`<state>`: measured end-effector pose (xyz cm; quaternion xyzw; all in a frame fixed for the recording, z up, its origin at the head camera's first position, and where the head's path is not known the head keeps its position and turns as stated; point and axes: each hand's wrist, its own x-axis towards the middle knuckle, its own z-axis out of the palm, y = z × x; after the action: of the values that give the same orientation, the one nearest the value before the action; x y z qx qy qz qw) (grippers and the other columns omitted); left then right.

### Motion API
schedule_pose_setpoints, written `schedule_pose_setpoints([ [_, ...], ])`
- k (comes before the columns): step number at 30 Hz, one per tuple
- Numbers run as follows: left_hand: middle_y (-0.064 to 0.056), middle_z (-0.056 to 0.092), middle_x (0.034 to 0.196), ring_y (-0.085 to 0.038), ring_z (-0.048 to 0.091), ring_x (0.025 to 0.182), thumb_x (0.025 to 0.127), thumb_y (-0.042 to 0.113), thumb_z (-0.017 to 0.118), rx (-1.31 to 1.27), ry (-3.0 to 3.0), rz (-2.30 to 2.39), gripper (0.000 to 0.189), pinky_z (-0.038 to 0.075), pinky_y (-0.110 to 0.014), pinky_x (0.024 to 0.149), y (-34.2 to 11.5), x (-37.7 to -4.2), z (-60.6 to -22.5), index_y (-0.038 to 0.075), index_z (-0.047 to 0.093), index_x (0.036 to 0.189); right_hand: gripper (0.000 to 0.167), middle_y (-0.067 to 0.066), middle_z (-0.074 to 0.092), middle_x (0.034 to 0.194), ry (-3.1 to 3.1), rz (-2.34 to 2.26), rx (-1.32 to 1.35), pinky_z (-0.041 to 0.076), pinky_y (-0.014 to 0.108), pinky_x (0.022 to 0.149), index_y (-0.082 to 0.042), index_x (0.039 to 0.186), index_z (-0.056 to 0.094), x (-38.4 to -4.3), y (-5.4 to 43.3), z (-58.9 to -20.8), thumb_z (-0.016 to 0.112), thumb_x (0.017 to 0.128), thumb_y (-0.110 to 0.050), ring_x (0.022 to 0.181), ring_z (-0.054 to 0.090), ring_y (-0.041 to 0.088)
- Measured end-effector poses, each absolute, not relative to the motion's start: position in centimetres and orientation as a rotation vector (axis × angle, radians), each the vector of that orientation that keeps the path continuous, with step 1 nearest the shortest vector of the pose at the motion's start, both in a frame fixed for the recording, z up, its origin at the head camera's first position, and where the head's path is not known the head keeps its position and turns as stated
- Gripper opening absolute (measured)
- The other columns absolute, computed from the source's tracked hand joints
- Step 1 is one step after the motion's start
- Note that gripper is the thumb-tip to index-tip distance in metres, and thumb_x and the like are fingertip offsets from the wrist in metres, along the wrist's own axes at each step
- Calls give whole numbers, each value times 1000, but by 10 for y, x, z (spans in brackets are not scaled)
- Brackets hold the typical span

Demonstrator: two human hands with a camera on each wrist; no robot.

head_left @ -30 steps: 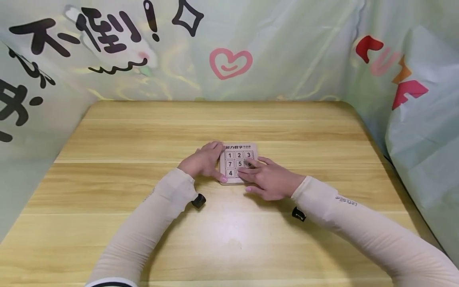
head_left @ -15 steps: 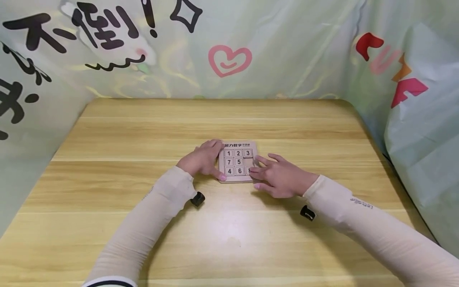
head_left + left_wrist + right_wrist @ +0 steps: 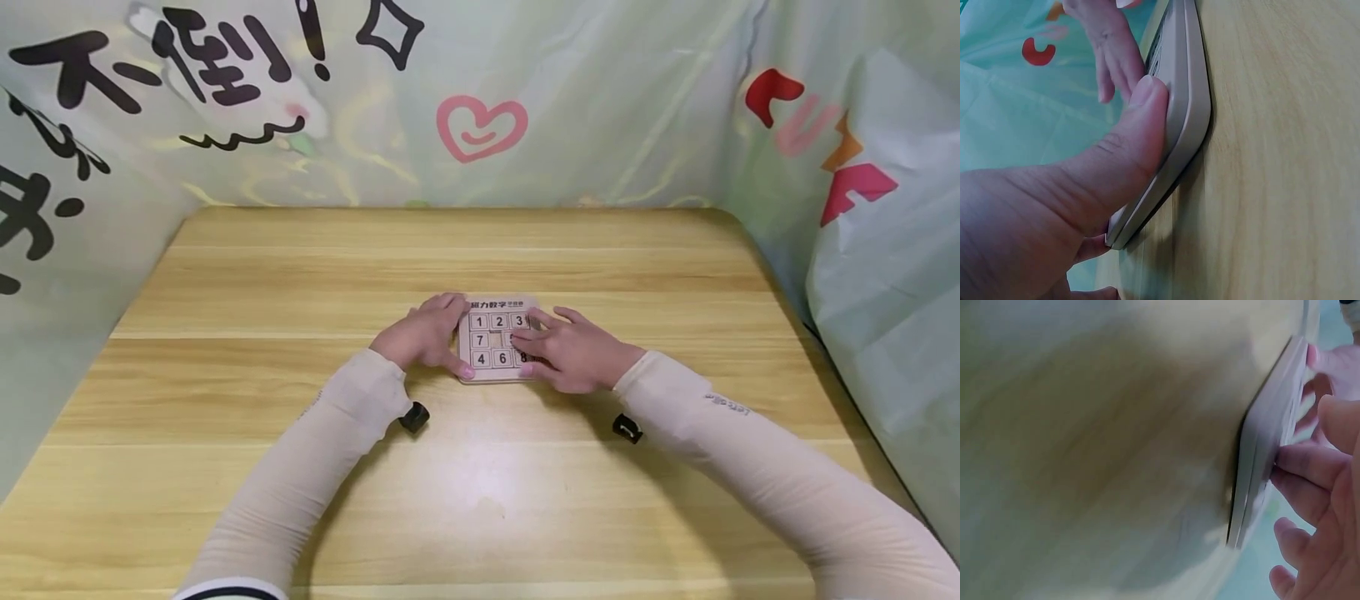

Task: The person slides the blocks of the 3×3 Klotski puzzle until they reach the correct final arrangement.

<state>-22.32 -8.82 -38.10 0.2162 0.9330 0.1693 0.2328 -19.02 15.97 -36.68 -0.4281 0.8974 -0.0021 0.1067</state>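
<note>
A pale pink magnetic number sliding puzzle (image 3: 495, 377) lies flat on the wooden table in the head view. Its top row reads 1, 2, 3, the middle row 7, a gap, then the partly covered 5, and the bottom row 4, 6, 8. My left hand (image 3: 426, 333) holds the puzzle's left side, thumb on the near corner and fingers at the far one. From the right, my right hand (image 3: 573, 354) reaches over the board with fairly straight fingers, fingertips on the 5 tile. In the right wrist view two right fingers (image 3: 1310, 462) press down on the puzzle face.
The wooden table (image 3: 480, 500) stretches around the puzzle on all sides. A pale green printed cloth (image 3: 600, 125) hangs behind and beside it. Each sleeved wrist carries a small black camera, such as the right one (image 3: 627, 428).
My right hand drew back rightward, then came in again over the board. The gap has shifted from the middle row's right end to its centre as the 5 tile slid right. My left hand stayed put.
</note>
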Motion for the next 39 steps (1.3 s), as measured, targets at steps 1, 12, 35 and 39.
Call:
schedule_pose_setpoints([
  [1, -12, 19, 158, -32, 15, 145, 66, 49, 85, 597, 2565, 465, 112, 14, -59, 114, -88, -223, -381, 7, 25, 151, 50, 7, 51, 141, 2651, 0, -1247, 24, 62, 110, -7, 138, 55, -190, 163, -366, 48, 100, -39, 140, 29, 38],
  [12, -13, 21, 158, -32, 16, 145, 66, 49, 85, 607, 2564, 468, 111, 15, -59, 114, -88, -223, -378, 6, 26, 150, 49, 9, 51, 141, 2574, -81, -1410, 22, 61, 111, -4, 136, 56, -174, 155, -365, 48, 101, -37, 138, 32, 38],
  [35, -14, 15, 160, -34, 12, 146, 66, 50, 84, 606, 2562, 437, 114, 13, -59, 114, -88, -223, -378, 5, 23, 152, 56, 4, 36, 152, 2503, 22, -1386, 13, 57, 116, -9, 148, 40, -176, 144, -369, 42, 102, -42, 144, 17, 36],
  [39, -13, 16, 160, -32, 12, 146, 67, 50, 84, 605, 2556, 442, 114, 13, -58, 114, -88, -223, -379, 6, 23, 152, 52, 4, 42, 149, 2527, -8, -1363, 16, 59, 114, -8, 144, 47, -177, 156, -366, 44, 101, -39, 143, 21, 37],
])
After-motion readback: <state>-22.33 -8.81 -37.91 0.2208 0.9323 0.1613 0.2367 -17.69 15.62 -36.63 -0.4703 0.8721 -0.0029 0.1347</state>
